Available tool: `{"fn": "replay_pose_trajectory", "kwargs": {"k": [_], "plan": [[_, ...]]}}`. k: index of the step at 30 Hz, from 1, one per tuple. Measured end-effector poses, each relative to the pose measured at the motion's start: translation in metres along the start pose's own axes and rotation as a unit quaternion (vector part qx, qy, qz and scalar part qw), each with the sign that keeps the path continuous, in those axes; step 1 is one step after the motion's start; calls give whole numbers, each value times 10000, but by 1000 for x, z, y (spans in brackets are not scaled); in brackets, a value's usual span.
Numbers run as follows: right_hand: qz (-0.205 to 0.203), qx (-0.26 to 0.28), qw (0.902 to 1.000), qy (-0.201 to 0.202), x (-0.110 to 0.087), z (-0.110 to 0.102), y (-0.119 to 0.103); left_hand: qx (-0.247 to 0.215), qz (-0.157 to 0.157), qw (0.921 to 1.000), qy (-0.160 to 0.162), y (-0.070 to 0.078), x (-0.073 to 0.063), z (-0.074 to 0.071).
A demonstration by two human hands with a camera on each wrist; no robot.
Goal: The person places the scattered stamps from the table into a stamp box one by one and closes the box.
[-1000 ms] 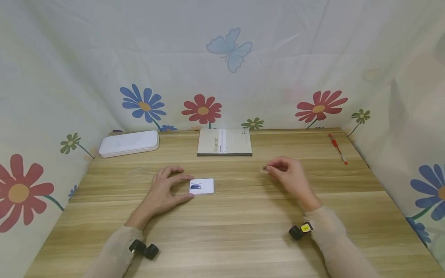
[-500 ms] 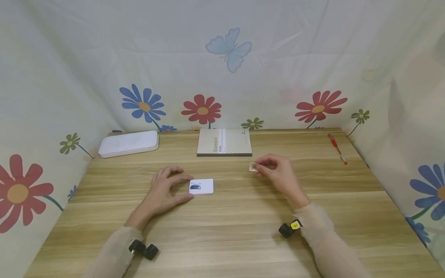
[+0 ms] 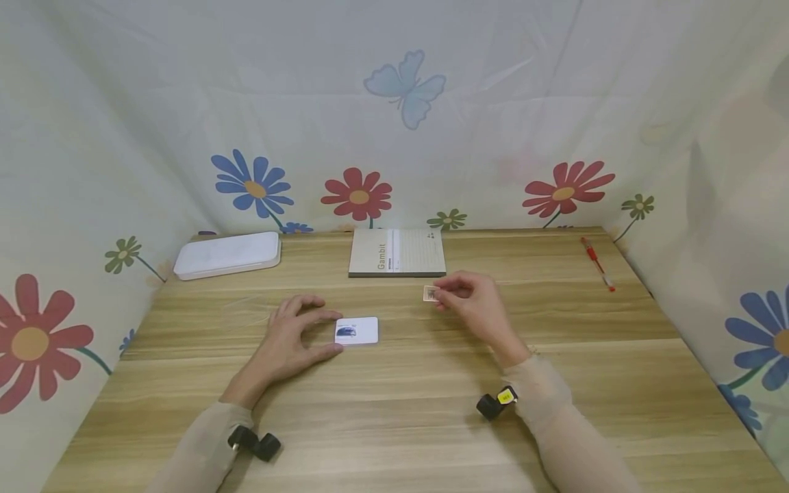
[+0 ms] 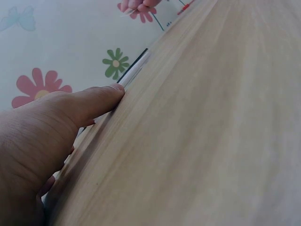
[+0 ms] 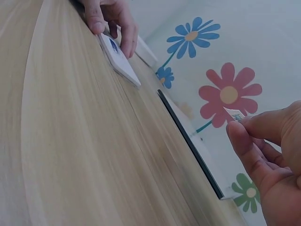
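Observation:
A thin stack of white, round-cornered cards lies on the wooden table, a dark blue picture printed near its left end. My left hand holds its left end, thumb at the near edge and index finger at the far edge; the right wrist view shows the same white stack from the side. Above the table, right of the stack, my right hand pinches a small square sticker-like piece between thumb and index finger. This piece is pale with a dark print, partly covered by the fingertips.
A notebook lies at the table's back middle. To its left is a white flat case, and a red pen lies at the back right. A clear thin sheet rests beside my left hand. A flowered curtain borders the table.
My right hand has moved left with the small square piece, bringing it nearer the white stack and in front of the notebook. The left hand and the stack have stayed still.

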State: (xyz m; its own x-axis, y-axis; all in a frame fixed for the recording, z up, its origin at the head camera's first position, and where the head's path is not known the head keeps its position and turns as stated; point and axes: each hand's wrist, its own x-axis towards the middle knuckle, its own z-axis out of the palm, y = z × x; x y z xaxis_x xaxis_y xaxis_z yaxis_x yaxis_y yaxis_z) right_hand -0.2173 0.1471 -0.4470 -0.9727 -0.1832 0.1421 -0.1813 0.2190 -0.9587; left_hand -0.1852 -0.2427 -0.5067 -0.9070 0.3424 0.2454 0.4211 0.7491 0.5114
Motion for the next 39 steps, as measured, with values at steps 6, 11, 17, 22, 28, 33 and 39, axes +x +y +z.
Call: {"fn": "replay_pose_trajectory", "kwargs": {"k": [6, 11, 17, 22, 28, 33, 39], "plan": [[48, 123, 9999, -67, 3, 11, -3, -24, -60, 10000, -17, -1, 0, 0], [29, 195, 9996, -201, 5, 22, -4, -29, -81, 10000, -40, -2, 0, 0], [-36, 343, 9985, -417, 7, 37, -2, 0, -97, 9999, -63, -2, 0, -1], [32, 470, 9973, -572, 8, 50, 2, 0, -106, 9999, -84, -2, 0, -1], [79, 421, 9954, -858, 9, 68, 9, 9, -143, 9998, -103, -2, 0, 0], [191, 391, 9934, -1060, 7, 81, 10, 24, -139, 9999, -95, -2, 1, 0], [160, 176, 9937, -1091, 4, 93, 13, 45, -103, 9999, -90, -2, 1, 1]]}}
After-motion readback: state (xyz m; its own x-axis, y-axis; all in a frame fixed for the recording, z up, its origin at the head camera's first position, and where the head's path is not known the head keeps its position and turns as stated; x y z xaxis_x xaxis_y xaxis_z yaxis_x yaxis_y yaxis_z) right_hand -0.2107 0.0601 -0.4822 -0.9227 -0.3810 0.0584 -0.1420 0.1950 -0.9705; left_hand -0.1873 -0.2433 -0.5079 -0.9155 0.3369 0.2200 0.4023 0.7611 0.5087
